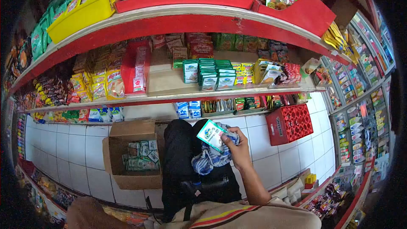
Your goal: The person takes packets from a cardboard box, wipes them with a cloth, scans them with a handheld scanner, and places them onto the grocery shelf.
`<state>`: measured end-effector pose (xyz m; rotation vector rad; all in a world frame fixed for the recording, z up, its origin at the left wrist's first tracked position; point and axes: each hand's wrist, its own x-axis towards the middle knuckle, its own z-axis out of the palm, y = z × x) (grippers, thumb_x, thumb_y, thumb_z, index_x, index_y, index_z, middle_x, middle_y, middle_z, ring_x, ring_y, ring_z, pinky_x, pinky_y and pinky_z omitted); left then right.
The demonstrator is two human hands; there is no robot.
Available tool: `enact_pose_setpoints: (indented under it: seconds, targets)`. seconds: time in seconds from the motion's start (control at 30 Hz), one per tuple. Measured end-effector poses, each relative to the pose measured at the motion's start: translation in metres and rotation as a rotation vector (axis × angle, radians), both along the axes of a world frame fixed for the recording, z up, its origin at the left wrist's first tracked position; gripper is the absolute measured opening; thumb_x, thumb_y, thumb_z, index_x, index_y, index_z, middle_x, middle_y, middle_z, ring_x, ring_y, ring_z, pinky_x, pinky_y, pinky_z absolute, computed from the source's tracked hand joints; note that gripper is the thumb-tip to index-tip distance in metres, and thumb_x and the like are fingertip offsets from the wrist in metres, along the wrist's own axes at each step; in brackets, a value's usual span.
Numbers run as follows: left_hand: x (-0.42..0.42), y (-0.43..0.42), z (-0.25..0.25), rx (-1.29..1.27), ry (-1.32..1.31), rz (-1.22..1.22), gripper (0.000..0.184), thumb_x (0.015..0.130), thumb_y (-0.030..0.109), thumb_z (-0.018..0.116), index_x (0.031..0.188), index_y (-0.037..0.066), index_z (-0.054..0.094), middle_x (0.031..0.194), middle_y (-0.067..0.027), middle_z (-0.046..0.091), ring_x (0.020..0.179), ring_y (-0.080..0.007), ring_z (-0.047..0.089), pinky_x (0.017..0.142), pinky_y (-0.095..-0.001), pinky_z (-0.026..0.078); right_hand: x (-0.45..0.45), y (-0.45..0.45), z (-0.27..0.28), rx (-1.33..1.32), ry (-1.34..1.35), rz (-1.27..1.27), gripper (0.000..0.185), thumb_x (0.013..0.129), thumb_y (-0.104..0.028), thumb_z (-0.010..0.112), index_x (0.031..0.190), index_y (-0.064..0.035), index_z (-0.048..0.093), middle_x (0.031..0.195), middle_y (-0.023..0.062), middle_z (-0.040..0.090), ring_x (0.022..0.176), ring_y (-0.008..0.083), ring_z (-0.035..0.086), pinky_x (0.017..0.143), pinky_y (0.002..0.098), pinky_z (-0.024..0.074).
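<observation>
The left hand is out of sight, its grip untold; above the lap (199, 191), the right hand (238, 148), fingers bent closed, pinches a green-and-white sachet (208, 134) against a bunched striped cloth (207, 161), covering one corner. White floor tiles (265, 157) open out toward the red crate (292, 125), beneath shelves (169, 87) whose far ends blur into darkness.

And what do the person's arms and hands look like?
The right hand has no glove, and no watch or bracelet shows on its wrist. The forearm is bare too. The shirt is beige with yellow, red and dark stripes. I can't see the left hand.
</observation>
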<state>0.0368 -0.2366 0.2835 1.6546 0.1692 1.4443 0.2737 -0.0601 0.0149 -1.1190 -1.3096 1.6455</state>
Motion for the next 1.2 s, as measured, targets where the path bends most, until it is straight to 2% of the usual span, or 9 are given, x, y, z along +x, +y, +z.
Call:
enact_pose_setpoints:
  seconds: [0.1,0.33,0.43,0.5,0.7,0.87,0.97,1.03,1.2]
  targets:
    - [-0.034,0.017,-0.011,0.156,0.136,-0.519,0.061,0.099,0.062,0.042,0.115,0.011,0.069,0.085,-0.0072,0.066,0.067,-0.0177,0.062,0.059,-0.0251,0.051,0.002,-0.001,-0.006,0.016,0.030,-0.006,0.023,0.090,-0.011,0.073,0.109,-0.0042,0.060,0.099,0.0040,0.066,0.090,0.0096,0.059,0.080,0.0258,0.0491]
    - [-0.022,-0.024,-0.121,-0.277,-0.471,-0.008,0.041,0.101,0.039,0.044,0.073,0.020,0.067,0.055,-0.0045,0.056,0.036,-0.0144,0.048,0.033,-0.0341,0.036,-0.011,-0.007,0.032,-0.130,0.287,-0.124,0.025,0.092,-0.008,0.068,0.115,-0.0054,0.057,0.102,0.0044,0.065,0.092,0.0104,0.059,0.082,0.0256,0.0476]
    - [0.026,0.054,-0.173,-0.786,-0.075,0.952,0.059,0.097,0.040,0.053,0.142,0.001,0.047,0.143,-0.0167,0.049,0.130,-0.0319,0.050,0.108,-0.0425,0.037,-0.018,-0.023,0.039,-0.080,0.259,-0.078,0.027,0.093,-0.009,0.067,0.118,-0.0056,0.056,0.107,0.0048,0.063,0.097,0.0122,0.057,0.086,0.0264,0.0467]
    - [0.072,0.080,-0.215,-0.600,-0.240,0.906,0.066,0.101,0.042,0.049,0.149,0.000,0.035,0.152,-0.0146,0.040,0.135,-0.0309,0.045,0.116,-0.0418,0.029,-0.027,-0.030,0.043,0.012,0.186,-0.026,0.028,0.094,-0.009,0.067,0.119,-0.0056,0.055,0.110,0.0049,0.062,0.100,0.0133,0.057,0.088,0.0270,0.0462]
    - [0.077,0.079,-0.215,-0.711,-0.504,0.918,0.050,0.105,0.017,0.047,0.149,-0.004,0.035,0.154,-0.0153,0.036,0.135,-0.0189,0.043,0.111,-0.0349,0.035,-0.032,-0.036,0.054,0.320,-0.025,0.271,0.040,0.094,-0.016,0.068,0.128,-0.0051,0.050,0.111,0.0087,0.062,0.106,0.0134,0.056,0.091,0.0292,0.0462]
    - [0.037,0.066,-0.233,-0.813,-0.706,1.060,0.033,0.104,0.029,0.051,0.121,0.001,0.054,0.114,-0.0120,0.065,0.104,-0.0227,0.066,0.088,-0.0378,0.055,-0.023,-0.024,0.039,0.317,-0.079,0.057,0.033,0.088,-0.008,0.069,0.119,-0.0032,0.058,0.114,0.0125,0.065,0.105,0.0186,0.061,0.091,0.0323,0.0470]
    - [0.045,0.068,-0.231,-0.916,-0.724,1.061,0.035,0.104,0.030,0.051,0.124,0.001,0.054,0.117,-0.0134,0.064,0.105,-0.0239,0.066,0.088,-0.0380,0.056,-0.019,-0.030,0.062,0.531,-0.135,0.050,0.037,0.085,-0.005,0.069,0.121,-0.0045,0.059,0.115,0.0121,0.065,0.106,0.0238,0.063,0.093,0.0352,0.0473]
    - [0.074,0.063,-0.236,-1.002,-0.623,0.925,0.040,0.106,0.033,0.047,0.132,0.003,0.050,0.125,-0.0109,0.061,0.116,-0.0219,0.059,0.099,-0.0376,0.047,-0.031,-0.035,0.073,0.780,-0.238,0.495,0.060,0.086,-0.017,0.068,0.142,-0.0111,0.050,0.134,0.0198,0.057,0.137,0.0401,0.042,0.115,0.0490,0.0310]
    - [0.099,0.060,-0.223,-0.973,-0.729,0.586,0.056,0.106,0.045,0.037,0.146,0.005,0.040,0.141,-0.0113,0.051,0.130,-0.0229,0.050,0.111,-0.0401,0.037,-0.052,-0.022,0.045,0.809,-0.411,0.304,0.080,0.084,-0.023,0.070,0.155,-0.0172,0.034,0.147,0.0201,0.046,0.146,0.0391,0.029,0.120,0.0544,0.0183]
